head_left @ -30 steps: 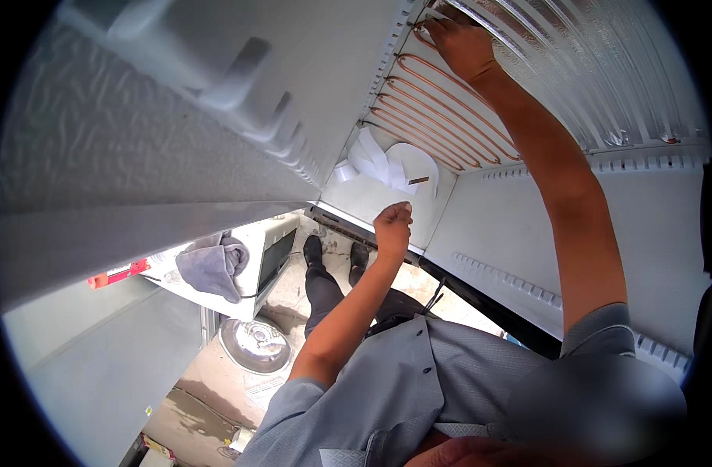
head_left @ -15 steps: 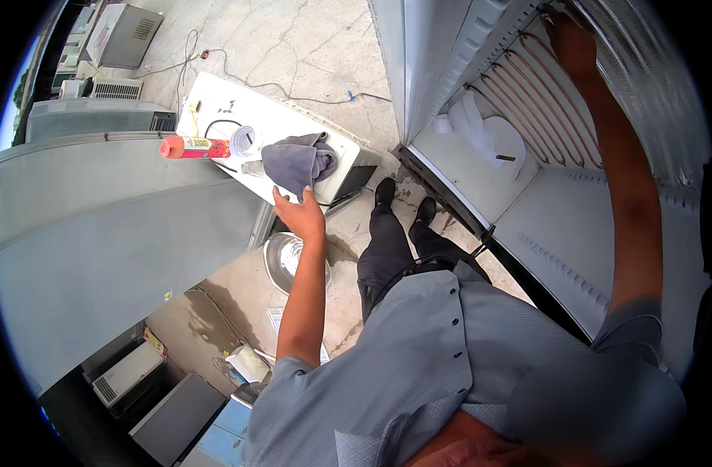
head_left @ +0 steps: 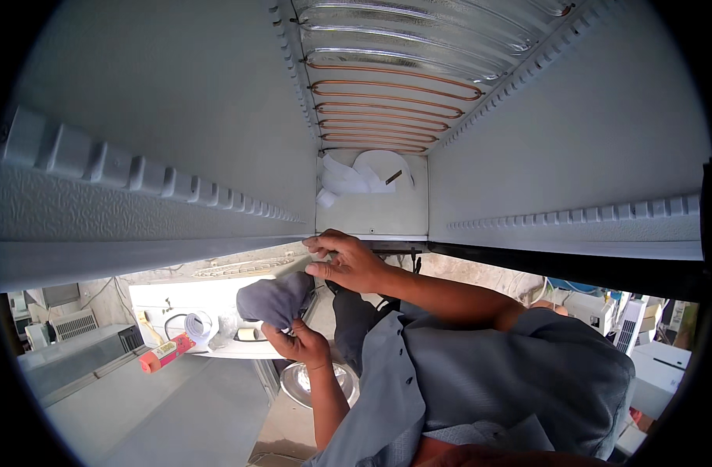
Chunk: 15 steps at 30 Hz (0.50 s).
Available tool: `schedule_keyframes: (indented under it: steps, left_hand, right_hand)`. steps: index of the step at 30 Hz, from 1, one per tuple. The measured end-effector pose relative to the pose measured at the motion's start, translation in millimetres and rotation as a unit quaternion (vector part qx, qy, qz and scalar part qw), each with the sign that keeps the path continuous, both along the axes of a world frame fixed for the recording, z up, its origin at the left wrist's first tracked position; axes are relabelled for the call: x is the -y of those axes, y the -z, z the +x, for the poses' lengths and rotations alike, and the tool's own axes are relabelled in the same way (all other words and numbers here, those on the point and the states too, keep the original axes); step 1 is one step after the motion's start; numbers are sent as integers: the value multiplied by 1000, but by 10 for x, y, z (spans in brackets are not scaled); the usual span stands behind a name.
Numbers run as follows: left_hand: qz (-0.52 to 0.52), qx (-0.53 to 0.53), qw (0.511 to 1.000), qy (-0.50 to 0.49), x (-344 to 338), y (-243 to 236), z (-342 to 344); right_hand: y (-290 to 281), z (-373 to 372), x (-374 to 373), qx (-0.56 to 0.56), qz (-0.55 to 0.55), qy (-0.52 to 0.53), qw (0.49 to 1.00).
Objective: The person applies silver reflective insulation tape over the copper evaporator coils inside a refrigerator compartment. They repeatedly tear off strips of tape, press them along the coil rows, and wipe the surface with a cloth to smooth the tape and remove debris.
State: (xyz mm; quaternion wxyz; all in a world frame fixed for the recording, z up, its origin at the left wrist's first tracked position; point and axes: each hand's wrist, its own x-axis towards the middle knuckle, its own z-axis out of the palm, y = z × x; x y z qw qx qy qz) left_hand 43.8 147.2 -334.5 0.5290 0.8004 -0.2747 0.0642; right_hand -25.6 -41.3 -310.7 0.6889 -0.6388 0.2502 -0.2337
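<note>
My left hand (head_left: 300, 342) grips a bunched grey cloth (head_left: 270, 297) at lower middle, above a white appliance (head_left: 165, 297) that carries a red spray can (head_left: 165, 354) and a white roll (head_left: 198, 327). My right hand (head_left: 347, 261) is open just above and right of the cloth, fingers apart and loosely curved. Over both hands is the white cabinet interior (head_left: 550, 148) with looped copper tubing (head_left: 387, 107) beside silver foil strips (head_left: 410, 35). White sheets (head_left: 344, 175) with a thin dark piece (head_left: 393, 176) lie on its far panel.
Ridged shelf rails (head_left: 150, 175) line both cabinet walls, and a dark edge (head_left: 574, 261) borders the opening. Below are a steel basin (head_left: 305, 385) and a grey metal panel (head_left: 177, 412). Several old appliance units (head_left: 76, 331) stand at left, more (head_left: 655, 366) at right.
My right hand has come down from the foil and tubing to beside the cloth. My left hand has moved to the cloth and lifted it. The view has turned toward the cabinet interior.
</note>
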Motion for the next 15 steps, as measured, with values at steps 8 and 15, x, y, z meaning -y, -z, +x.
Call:
schedule_keyframes:
  steps: [8,15]
  left_hand:
    - [-14,95,963,252,755,-1009,165]
    - [-278,265,922,52,891,-2288,955]
  right_hand:
    - [-307,-328,819,101,304,223,921]
    - [-224,-737,2312,188,66,661,723]
